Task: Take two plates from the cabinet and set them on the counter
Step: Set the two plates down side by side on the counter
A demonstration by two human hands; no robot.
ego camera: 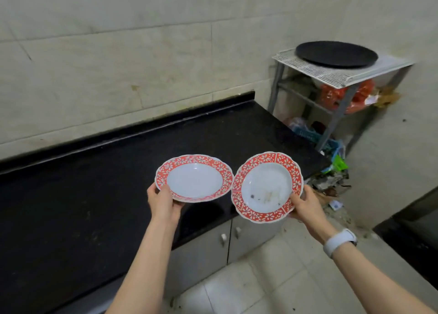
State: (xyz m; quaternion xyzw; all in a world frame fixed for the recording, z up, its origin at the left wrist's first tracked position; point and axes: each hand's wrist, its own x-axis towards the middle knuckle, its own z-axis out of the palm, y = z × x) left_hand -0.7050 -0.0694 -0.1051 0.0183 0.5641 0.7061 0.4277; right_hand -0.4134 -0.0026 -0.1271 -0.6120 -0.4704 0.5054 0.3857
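Two white plates with red flowered rims are held side by side above the black counter [99, 185]. My left hand [163, 201] grips the near-left rim of the left plate [194, 179], which lies almost level. My right hand [308, 203] grips the right rim of the right plate [266, 188], which tilts toward me and carries a few dark specks and smears. The two rims nearly touch. Both plates hover over the counter's right front corner, clear of its surface. Grey cabinet doors [213, 247] sit shut below the counter.
A metal shelf rack [336, 76] stands in the far right corner with a round black pan [336, 54] on top and red bags below. Bags and litter [331, 171] lie on the floor beside the counter's end. A second dark counter [417, 237] edges in at right.
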